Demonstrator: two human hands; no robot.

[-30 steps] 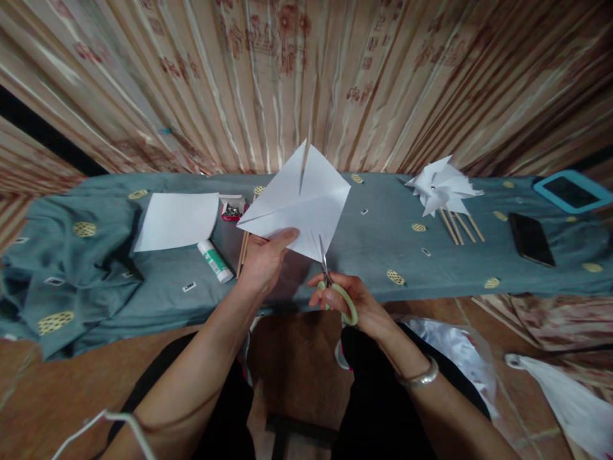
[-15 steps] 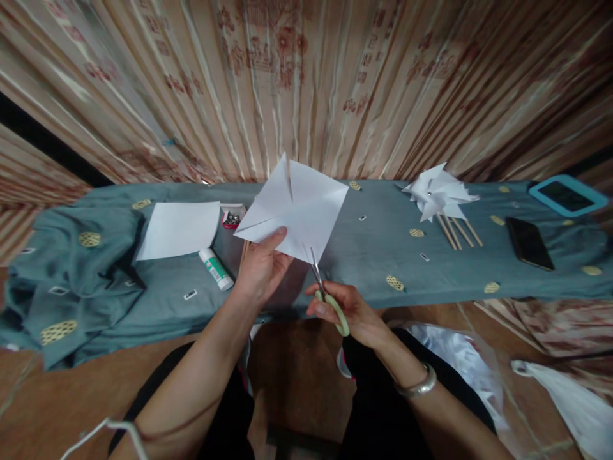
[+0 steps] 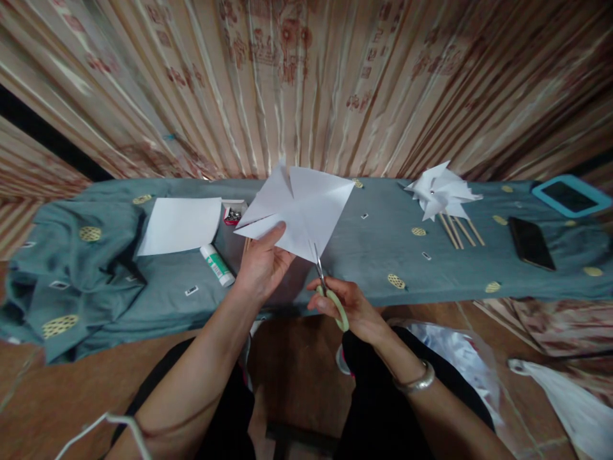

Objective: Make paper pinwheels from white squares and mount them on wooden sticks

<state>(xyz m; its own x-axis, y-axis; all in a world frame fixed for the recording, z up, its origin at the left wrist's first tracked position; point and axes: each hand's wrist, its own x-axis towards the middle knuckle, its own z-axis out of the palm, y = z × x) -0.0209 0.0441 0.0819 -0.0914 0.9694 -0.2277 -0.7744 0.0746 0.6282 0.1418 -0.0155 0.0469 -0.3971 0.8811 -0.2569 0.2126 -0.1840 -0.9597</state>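
Between thumb and fingers, my left hand (image 3: 266, 263) grips a square sheet of white paper (image 3: 306, 207) above the cloth. Slits run inward from the paper's top and left corners. My right hand (image 3: 342, 303) is closed round the pale green handles of a pair of scissors (image 3: 336, 308). Their metal blades reach the paper's bottom corner, with the sheet between them. To the left lie another white sheet (image 3: 181, 223), a glue stick (image 3: 217, 264) with a green label, and a small red and white box (image 3: 234, 213) of metal bits.
White paper pinwheels (image 3: 440, 191) on wooden sticks (image 3: 458, 231) lie to the right. Beyond them are a black phone (image 3: 531, 243) and a blue-framed tablet (image 3: 571, 195). A grey-green cloth (image 3: 364, 255) covers the table; a patterned curtain (image 3: 316, 83) hangs behind it.
The paper has swung slightly, its right corner moving right and its top corner bending. The scissors' blades have stayed at the bottom corner, and the view has shifted a little.
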